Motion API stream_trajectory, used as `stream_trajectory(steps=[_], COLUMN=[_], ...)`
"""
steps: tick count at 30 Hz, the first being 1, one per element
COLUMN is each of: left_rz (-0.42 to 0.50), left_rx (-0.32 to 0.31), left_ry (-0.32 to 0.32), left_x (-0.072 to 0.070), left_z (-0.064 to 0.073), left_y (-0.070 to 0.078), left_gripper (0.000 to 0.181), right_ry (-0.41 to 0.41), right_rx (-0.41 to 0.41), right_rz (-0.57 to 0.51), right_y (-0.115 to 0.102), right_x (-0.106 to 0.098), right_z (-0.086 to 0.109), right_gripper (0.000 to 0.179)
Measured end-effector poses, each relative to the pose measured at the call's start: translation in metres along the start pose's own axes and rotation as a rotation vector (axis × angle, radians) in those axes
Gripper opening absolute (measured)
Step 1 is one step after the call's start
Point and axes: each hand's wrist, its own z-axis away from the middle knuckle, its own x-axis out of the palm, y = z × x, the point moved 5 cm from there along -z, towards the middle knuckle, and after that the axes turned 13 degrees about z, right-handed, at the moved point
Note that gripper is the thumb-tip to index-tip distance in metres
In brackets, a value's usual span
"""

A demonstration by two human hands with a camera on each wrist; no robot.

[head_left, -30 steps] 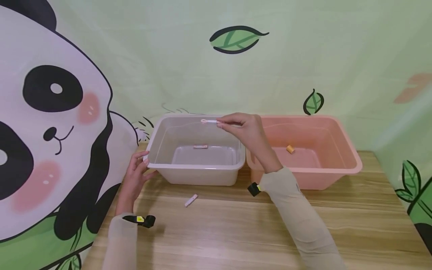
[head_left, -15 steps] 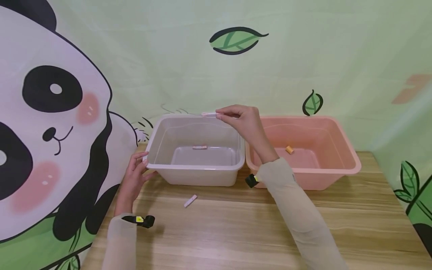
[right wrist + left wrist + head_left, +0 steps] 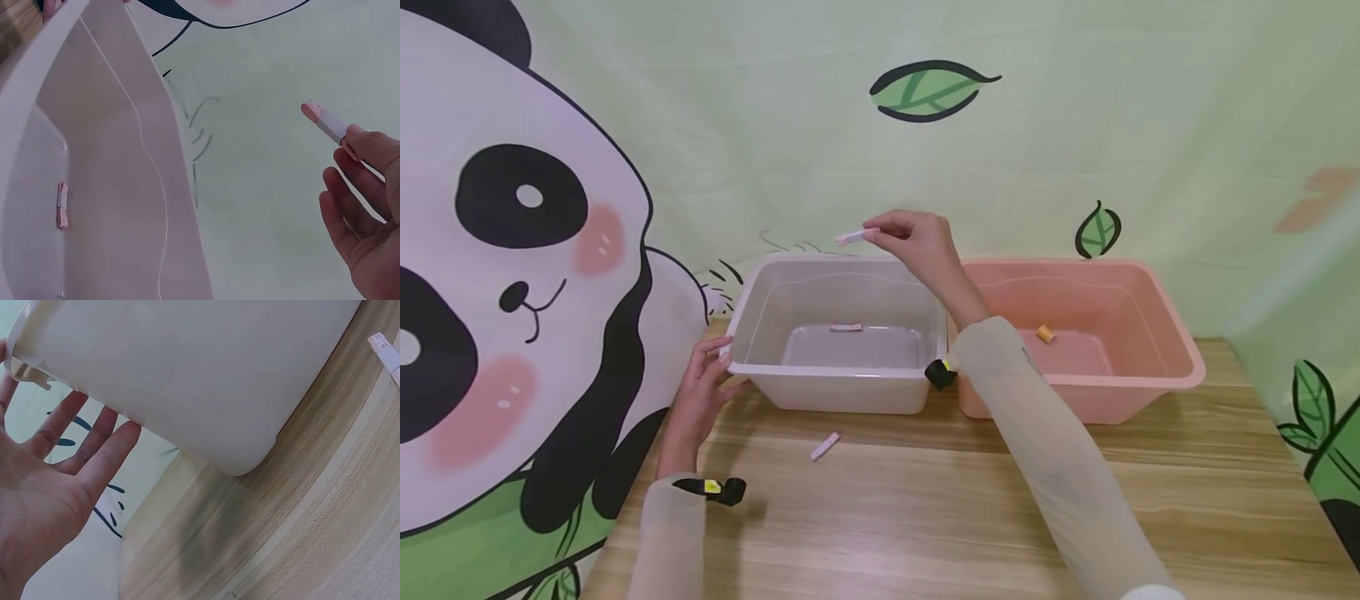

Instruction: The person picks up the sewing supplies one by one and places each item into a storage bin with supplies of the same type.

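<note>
You have the folded tape (image 3: 852,237) in the air, apart from the white tub (image 3: 842,394) and showing above its far rim, free end pointing left. The tub's wide mouth lies on the near side of the tape; its right rim runs just beside the pink tub (image 3: 1097,404). Your right grip (image 3: 919,237) is narrow, pinching the tape's right end between thumb and forefinger. Your left grip (image 3: 698,402) is wide, fingers spread, tips touching the white tub's left rim. A second tape (image 3: 846,327) lies inside that tub, a third tape (image 3: 825,447) on the bench (image 3: 895,525) near it, an orange cylinder (image 3: 1045,333) inside the pink tub
</note>
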Motion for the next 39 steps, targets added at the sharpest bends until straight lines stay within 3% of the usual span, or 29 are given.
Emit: stream_trajectory(steps=[8,15,31,39], left_rz=[0.009,0.005,-0.012,-0.014], left_rx=[0.005,0.005,0.0,-0.005], left_ry=[0.013,0.006,0.008,0.009], left_x=[0.004,0.004,0.001,0.001], left_z=[-0.001,-0.001,0.0,0.001], left_y=[-0.002,-0.002,0.0,-0.001], left_gripper=[0.033,0.033,0.033,0.032], right_ry=[-0.032,-0.08,-0.089,-0.138], right_rx=[0.058,0.041,0.018,0.028], right_rz=[0.094,0.176,0.195,0.194], right_y=[0.009,0.018,0.028,0.03], right_x=[0.009,0.016,0.012,0.012], right_z=[-0.009,-0.009,-0.008,0.0], right_gripper=[0.022,0.019,0.019,0.022])
